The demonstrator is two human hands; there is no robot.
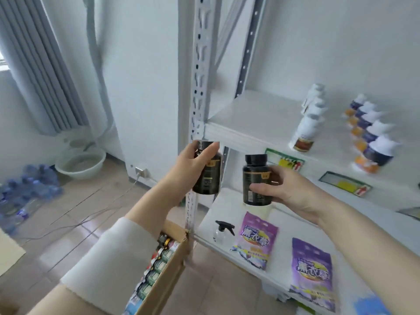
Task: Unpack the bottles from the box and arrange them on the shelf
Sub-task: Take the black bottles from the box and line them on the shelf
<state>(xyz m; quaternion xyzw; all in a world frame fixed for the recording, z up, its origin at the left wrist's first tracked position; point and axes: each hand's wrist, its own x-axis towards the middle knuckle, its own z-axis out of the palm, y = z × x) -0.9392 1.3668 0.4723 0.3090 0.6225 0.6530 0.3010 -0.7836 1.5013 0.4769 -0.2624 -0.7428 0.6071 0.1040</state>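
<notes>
The left hand [193,164] wraps over much of the cap and shoulder of the left black bottle [208,178], hiding them. The fingers [279,175] of the right hand [288,189] cover the right side of the right black bottle [255,178]. The print on both labels is too small to read. The box [168,269] is largely hidden behind the sleeve [109,258] and cut off by the bottom edge, its packed contents blurred. On the shelf [250,114], the white bottles [311,114] and the dark-labelled bottles [370,133] are smeared, their labels unreadable. The water bottles [29,189] on the floor are blurred and clipped by the left edge.
</notes>
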